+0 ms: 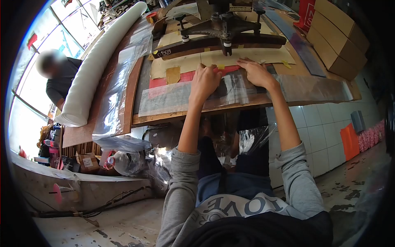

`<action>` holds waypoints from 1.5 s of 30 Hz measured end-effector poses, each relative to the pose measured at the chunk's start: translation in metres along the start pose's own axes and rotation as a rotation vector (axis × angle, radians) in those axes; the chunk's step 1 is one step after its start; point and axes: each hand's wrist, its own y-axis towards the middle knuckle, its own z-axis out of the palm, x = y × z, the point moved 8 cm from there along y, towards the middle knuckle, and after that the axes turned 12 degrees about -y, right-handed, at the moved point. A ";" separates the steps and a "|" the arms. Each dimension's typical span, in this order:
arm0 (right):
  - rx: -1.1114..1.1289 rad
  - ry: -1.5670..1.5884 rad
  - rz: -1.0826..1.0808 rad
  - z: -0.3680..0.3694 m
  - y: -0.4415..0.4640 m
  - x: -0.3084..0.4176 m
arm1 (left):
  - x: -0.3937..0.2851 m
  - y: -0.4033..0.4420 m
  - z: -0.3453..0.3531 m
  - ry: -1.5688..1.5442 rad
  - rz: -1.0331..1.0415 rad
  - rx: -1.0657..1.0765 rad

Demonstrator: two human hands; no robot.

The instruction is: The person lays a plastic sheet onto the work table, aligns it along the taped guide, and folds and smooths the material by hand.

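Note:
My left hand (204, 83) rests at the machine's front edge with its fingers curled in; what they grip, if anything, is hidden. Flat on the cream board (230, 59), my right hand (258, 75) has its fingers stretched out. Beneath both wrists lies a strip of clear plastic film (164, 100) along the table's front edge. A red strip (175, 78) runs under the board's near edge, beside my left hand. Just beyond my fingertips, a dark press bar (222, 45) is held above the board by a metal bracket.
A white foam roll (98, 61) and clear plastic sheeting (123, 70) lie on the left. Cardboard boxes (338, 41) stand at the right. Another person (61, 76) is at the far left. An orange sheet (349, 142) leans by the tiled wall.

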 end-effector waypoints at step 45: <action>-0.204 0.348 0.204 0.019 0.029 -0.047 | -0.013 0.008 0.005 0.466 0.214 -0.037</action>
